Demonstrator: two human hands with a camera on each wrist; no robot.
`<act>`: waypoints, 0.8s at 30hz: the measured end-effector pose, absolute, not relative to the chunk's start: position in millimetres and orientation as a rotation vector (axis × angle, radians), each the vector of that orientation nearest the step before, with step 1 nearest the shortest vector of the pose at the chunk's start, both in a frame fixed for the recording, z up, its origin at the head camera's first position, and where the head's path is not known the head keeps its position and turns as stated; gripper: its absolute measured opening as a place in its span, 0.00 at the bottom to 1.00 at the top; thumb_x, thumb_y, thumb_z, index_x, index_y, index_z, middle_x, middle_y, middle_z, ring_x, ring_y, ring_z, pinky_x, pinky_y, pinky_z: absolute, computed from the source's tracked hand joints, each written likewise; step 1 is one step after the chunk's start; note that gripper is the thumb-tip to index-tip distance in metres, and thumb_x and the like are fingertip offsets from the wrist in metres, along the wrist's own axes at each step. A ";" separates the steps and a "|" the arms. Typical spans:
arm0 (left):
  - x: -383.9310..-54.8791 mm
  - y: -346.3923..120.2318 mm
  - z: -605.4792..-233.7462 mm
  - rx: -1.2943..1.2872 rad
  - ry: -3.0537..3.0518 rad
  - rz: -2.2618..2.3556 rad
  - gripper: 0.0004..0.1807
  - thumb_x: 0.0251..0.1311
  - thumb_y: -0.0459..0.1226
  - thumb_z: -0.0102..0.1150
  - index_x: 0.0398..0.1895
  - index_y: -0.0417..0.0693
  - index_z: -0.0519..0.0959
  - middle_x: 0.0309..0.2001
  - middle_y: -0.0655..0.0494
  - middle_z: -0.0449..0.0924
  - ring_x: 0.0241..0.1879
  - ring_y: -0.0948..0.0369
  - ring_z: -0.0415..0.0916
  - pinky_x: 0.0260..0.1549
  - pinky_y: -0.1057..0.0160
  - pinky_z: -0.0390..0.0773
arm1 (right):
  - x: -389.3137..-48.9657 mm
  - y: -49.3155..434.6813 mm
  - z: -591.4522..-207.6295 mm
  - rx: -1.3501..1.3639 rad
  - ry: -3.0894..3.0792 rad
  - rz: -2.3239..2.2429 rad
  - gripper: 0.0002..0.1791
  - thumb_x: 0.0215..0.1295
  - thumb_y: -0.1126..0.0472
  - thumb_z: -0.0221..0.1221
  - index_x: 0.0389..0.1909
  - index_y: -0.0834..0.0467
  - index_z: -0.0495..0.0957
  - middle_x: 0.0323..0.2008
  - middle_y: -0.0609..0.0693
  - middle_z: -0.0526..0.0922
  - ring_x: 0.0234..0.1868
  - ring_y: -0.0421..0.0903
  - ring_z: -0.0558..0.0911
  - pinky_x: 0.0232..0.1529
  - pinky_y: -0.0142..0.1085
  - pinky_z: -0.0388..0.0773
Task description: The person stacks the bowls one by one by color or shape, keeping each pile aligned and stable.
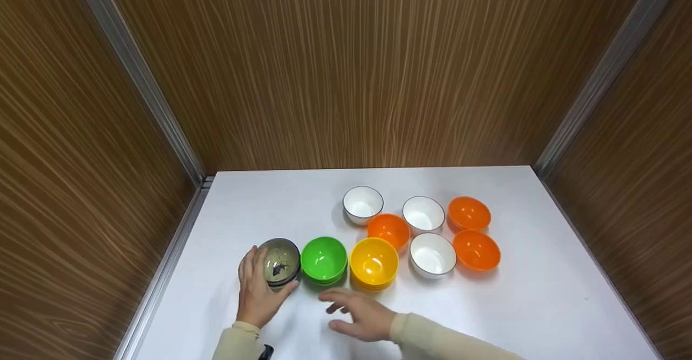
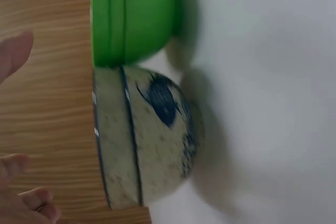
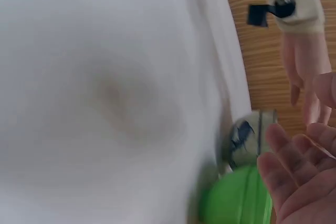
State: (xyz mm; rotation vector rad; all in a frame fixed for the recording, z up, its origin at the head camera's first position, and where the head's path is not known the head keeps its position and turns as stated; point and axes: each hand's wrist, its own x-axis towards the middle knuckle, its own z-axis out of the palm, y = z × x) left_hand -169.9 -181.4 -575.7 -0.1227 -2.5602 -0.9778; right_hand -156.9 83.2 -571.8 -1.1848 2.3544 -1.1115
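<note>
1. Presently nearest: right hand (image 1: 367, 315), fingers loosely spread, holding nothing, at four o'clock from the speckled bowls (image 1: 282, 260).
2. Left hand (image 1: 258, 299), fingers and thumb wide apart at those bowls' seven o'clock; no grip evident.
3. Speckled bowls, nested, have green bowls (image 1: 324, 260) just beside at three o'clock. Likely stiff ceramic, heavyish, slick, chippable; best held by opposite sides below the rim.

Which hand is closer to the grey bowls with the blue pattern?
Left. The left hand is at the left edge of the grey bowls; the right hand is farther off, on the near side of the green bowls.
</note>
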 end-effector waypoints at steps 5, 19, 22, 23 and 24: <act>-156.3 -157.4 -566.8 -0.161 -2.360 -0.943 0.41 0.42 0.46 0.77 0.59 0.37 0.71 0.62 0.38 0.64 0.63 0.45 0.56 0.59 0.44 0.63 | -161.4 122.8 -560.3 -1.132 2.344 -1.323 0.26 0.69 0.56 0.56 0.66 0.54 0.66 0.60 0.48 0.74 0.51 0.45 0.80 0.50 0.37 0.78; -122.2 -82.2 -586.7 -0.531 -2.133 -1.190 0.13 0.47 0.31 0.72 0.36 0.49 0.81 0.27 0.66 0.79 0.23 0.66 0.75 0.20 0.70 0.75 | -191.2 239.5 -536.2 -0.642 2.719 -1.648 0.20 0.63 0.61 0.63 0.56 0.56 0.75 0.50 0.49 0.81 0.49 0.50 0.79 0.50 0.47 0.78; -120.3 -69.0 -597.0 -0.557 -2.203 -1.238 0.10 0.50 0.33 0.71 0.35 0.50 0.81 0.27 0.67 0.79 0.23 0.66 0.76 0.21 0.70 0.75 | -201.8 261.8 -551.1 -0.565 2.884 -1.547 0.26 0.58 0.57 0.68 0.57 0.58 0.75 0.53 0.51 0.79 0.53 0.52 0.77 0.54 0.53 0.74; -120.1 -64.9 -600.3 -0.564 -2.235 -1.256 0.09 0.51 0.34 0.70 0.35 0.50 0.81 0.27 0.67 0.79 0.23 0.66 0.76 0.21 0.70 0.76 | -204.7 267.9 -555.0 -0.523 2.926 -1.495 0.29 0.56 0.55 0.69 0.59 0.58 0.74 0.55 0.51 0.78 0.56 0.53 0.75 0.56 0.54 0.72; -120.0 -60.7 -603.4 -0.567 -2.268 -1.277 0.08 0.52 0.35 0.69 0.35 0.50 0.81 0.27 0.66 0.79 0.23 0.66 0.76 0.21 0.70 0.76 | -207.2 273.3 -558.7 -0.477 2.955 -1.440 0.33 0.54 0.53 0.71 0.60 0.57 0.73 0.57 0.51 0.76 0.58 0.53 0.73 0.58 0.55 0.70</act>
